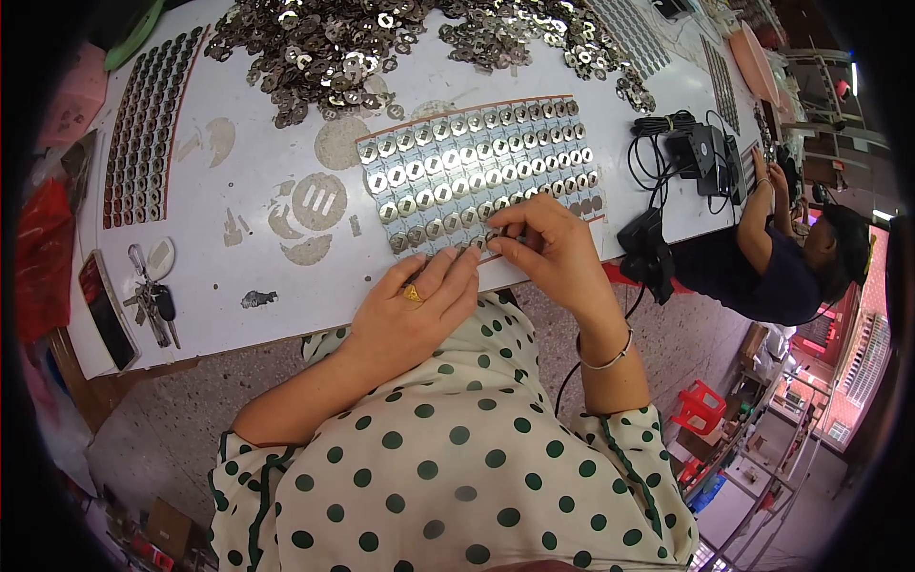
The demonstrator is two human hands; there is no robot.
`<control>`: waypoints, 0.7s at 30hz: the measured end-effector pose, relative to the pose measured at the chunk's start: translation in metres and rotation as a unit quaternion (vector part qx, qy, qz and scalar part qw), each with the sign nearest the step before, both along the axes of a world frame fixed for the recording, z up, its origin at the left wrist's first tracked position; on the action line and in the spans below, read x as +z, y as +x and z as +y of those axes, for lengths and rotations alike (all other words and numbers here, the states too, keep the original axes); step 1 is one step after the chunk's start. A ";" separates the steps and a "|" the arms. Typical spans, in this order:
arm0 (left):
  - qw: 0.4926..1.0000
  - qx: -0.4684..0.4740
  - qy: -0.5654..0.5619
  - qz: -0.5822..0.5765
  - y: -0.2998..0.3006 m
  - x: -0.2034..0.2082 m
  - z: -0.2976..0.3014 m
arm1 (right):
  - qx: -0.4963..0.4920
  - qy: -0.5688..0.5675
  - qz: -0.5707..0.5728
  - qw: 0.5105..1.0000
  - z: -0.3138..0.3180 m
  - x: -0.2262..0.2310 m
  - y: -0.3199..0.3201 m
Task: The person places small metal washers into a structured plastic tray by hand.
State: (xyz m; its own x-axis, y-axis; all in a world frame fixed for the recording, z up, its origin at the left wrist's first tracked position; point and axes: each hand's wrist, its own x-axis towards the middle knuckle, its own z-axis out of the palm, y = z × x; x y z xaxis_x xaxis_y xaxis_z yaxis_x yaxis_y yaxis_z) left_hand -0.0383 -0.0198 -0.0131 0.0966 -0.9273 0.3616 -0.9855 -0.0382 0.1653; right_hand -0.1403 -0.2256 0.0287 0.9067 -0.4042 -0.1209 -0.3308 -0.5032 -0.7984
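A rectangular board [472, 176] lies near the table's front edge, covered with rows of small shiny metal discs, many showing a dark square in the middle. Along its near edge rests my left hand [419, 296], a yellow ring on one finger, fingers stretched out and their tips touching the near row. My right hand [548, 243], with a bracelet at the wrist, pinches thumb and forefinger over the same row, close to the left fingertips. Whatever sits in that pinch is too small and covered to make out. Several darker discs [586, 205] sit at the board's right end.
A heap of loose metal pieces [334, 57] spreads over the far side. Another filled board [148, 133] lies at left, near keys [152, 300] and a phone [107, 310]. Black adapters with cables [701, 157] stand at right. Beyond them a person [777, 253] works at the table.
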 end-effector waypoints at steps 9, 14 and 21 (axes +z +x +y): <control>0.999 0.016 -0.044 0.008 -0.004 -0.005 0.000 | 0.033 -0.064 -0.009 0.997 0.004 0.002 -0.003; 0.999 0.011 -0.017 0.036 -0.002 0.000 0.003 | 0.062 -0.114 0.033 0.991 -0.001 0.018 0.011; 0.998 -0.006 -0.030 0.047 0.001 0.000 0.002 | 0.060 -0.266 -0.163 0.948 0.004 -0.001 0.109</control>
State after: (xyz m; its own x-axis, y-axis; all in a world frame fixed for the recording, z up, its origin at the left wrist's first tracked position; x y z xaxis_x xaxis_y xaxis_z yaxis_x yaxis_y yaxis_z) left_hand -0.0374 -0.0177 -0.0135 0.1221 -0.9054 0.4067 -0.9658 -0.0140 0.2588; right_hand -0.0313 -0.2220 0.0273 0.9041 -0.2201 0.3662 -0.0236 -0.8816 -0.4715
